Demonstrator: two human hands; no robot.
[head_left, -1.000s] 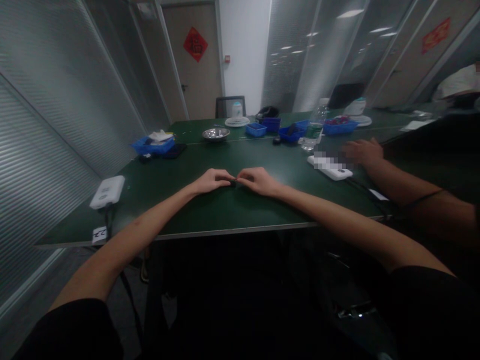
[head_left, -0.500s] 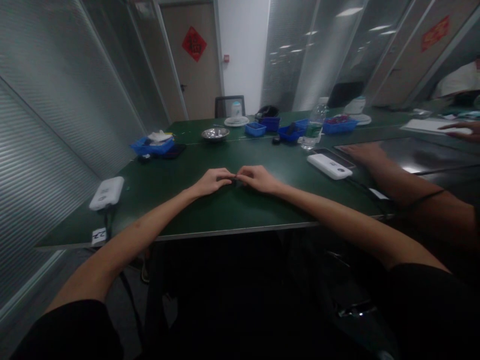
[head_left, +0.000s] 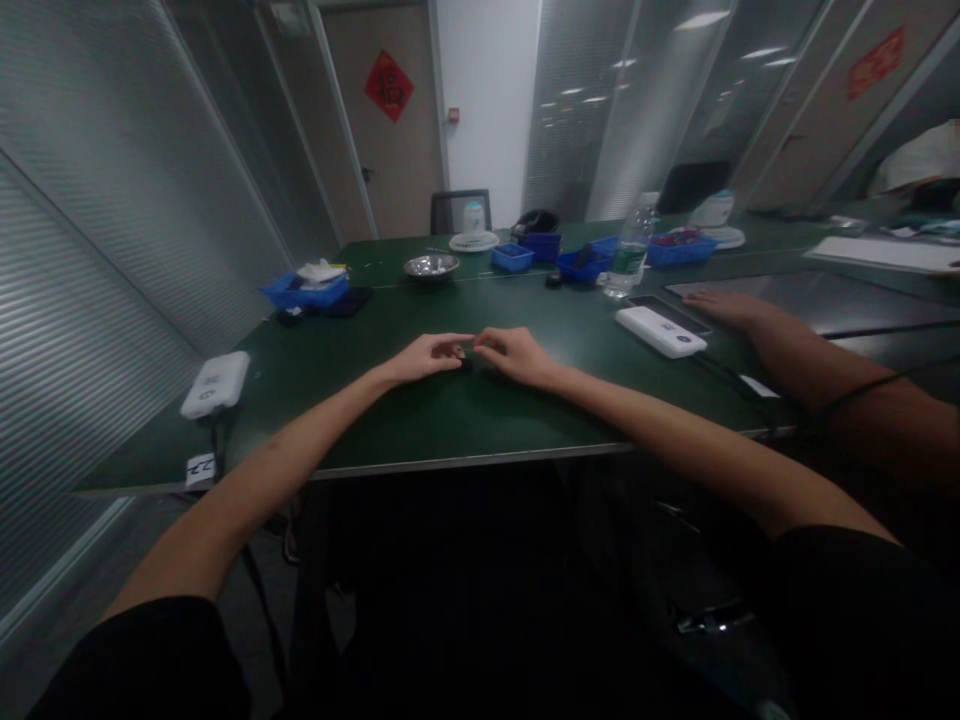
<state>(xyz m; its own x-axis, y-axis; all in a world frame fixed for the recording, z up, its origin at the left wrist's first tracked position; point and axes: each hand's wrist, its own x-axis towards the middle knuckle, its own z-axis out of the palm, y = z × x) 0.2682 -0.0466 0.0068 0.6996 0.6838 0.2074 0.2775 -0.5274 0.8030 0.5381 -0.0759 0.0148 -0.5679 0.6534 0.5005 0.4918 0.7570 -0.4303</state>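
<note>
"Head view: what's the room?"
"Green table [head_left: 420, 430], door [head_left: 337, 110] beyond."
"And hands?"
"Left hand [head_left: 417, 360], forefinger stretched off its thumb, faces right hand [head_left: 521, 358]; whether either pinches the small dark object [head_left: 466, 365] between them, I can't tell."

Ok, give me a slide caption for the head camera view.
Left hand and right hand close together by a small dark object at a green table, a clear bottle standing beyond.

Dark object [head_left: 466, 365] too small to identify; co-worker's forearm [head_left: 814, 352] cut off at right edge.
</note>
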